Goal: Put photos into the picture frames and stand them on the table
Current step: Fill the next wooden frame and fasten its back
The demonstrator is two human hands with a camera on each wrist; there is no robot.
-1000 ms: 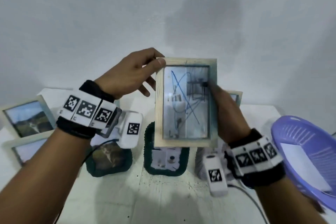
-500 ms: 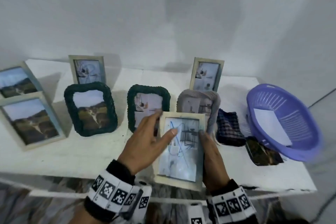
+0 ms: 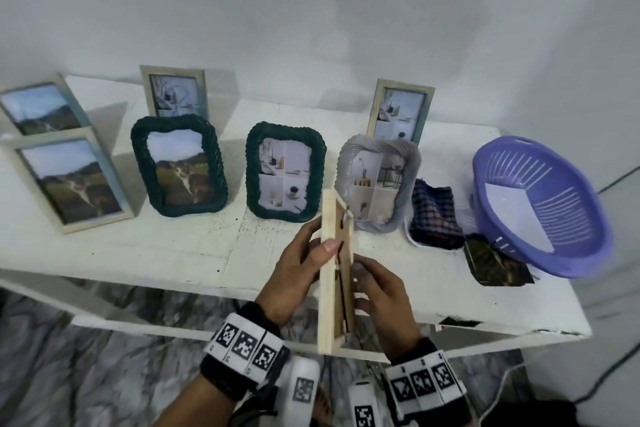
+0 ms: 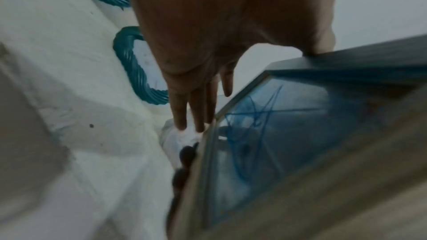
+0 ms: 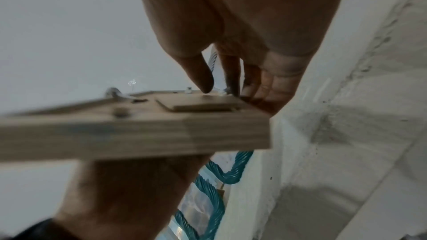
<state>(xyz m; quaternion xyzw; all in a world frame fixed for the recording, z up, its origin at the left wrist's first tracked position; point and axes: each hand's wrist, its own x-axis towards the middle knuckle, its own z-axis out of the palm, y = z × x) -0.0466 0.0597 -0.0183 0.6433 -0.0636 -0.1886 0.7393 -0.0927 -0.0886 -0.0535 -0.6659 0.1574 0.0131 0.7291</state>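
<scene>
Currently, both hands hold the wooden frame [image 3: 327,274] edge-on above the table's [image 3: 173,246] front edge: left hand [image 3: 294,270] pinching its edge, right hand [image 3: 381,291] fingers curled on its back. Beyond stand seven filled frames, beside a purple basket [image 3: 540,204]. No legible writing.

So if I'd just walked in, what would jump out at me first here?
Probably the pale wooden picture frame held edge-on at the table's near edge, the left hand gripping its glass side and the right hand on its back. Behind it stands a row of filled frames, including two dark green woven frames. At the right sits a purple plastic basket with white paper in it.
</scene>
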